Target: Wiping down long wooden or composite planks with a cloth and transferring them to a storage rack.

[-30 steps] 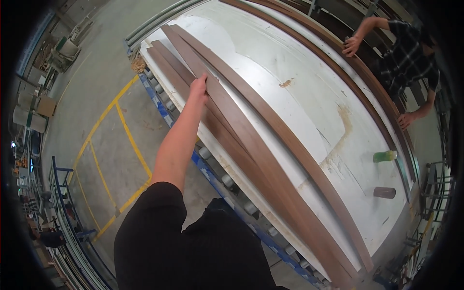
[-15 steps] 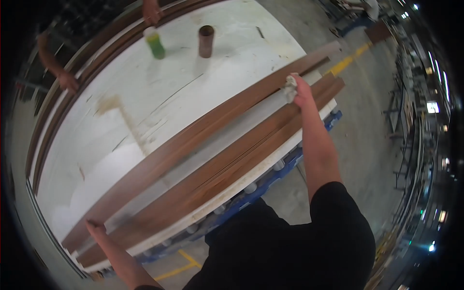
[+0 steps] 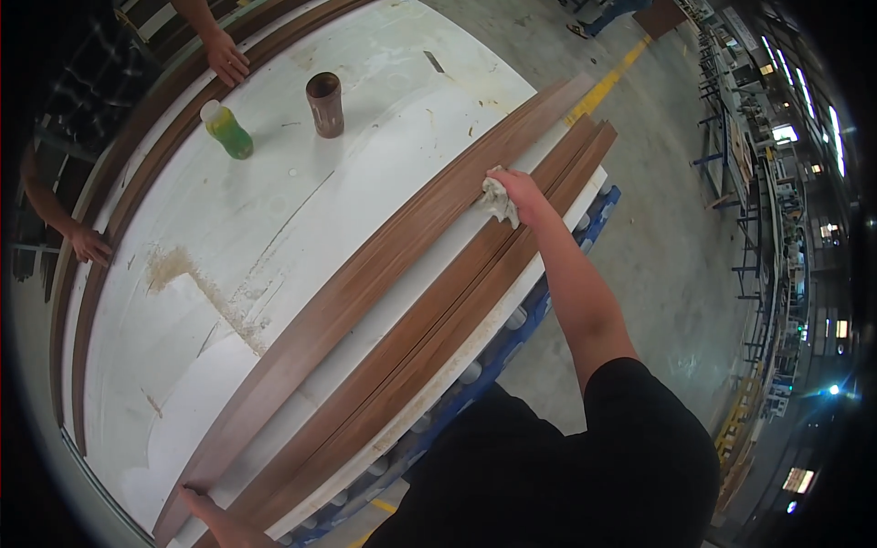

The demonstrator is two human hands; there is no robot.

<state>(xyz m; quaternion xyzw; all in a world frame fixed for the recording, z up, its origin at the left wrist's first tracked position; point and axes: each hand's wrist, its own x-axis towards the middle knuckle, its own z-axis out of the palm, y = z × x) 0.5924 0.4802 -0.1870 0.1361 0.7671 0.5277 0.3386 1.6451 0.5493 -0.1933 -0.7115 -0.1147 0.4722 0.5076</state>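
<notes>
Left hand point(image 3: 215, 513), fingers spread flat, steadies the near end of a long brown wooden strip point(image 3: 365, 283) lying on the white table point(image 3: 301, 183); a bottle point(image 3: 227, 130) and a brown cup point(image 3: 325, 104) stand well beyond it. Right hand point(image 3: 521, 190), fingers closed around a soft, light cloth point(image 3: 499, 199), presses it onto the strip's far end. The strip looks stiff but slender, likely to flex, so best held at both ends.

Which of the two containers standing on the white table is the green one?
The green bottle with the pale cap, standing farther left, nearer the other person's hand. The other container is a brown cylindrical cup, open at the top, to its right.
</notes>
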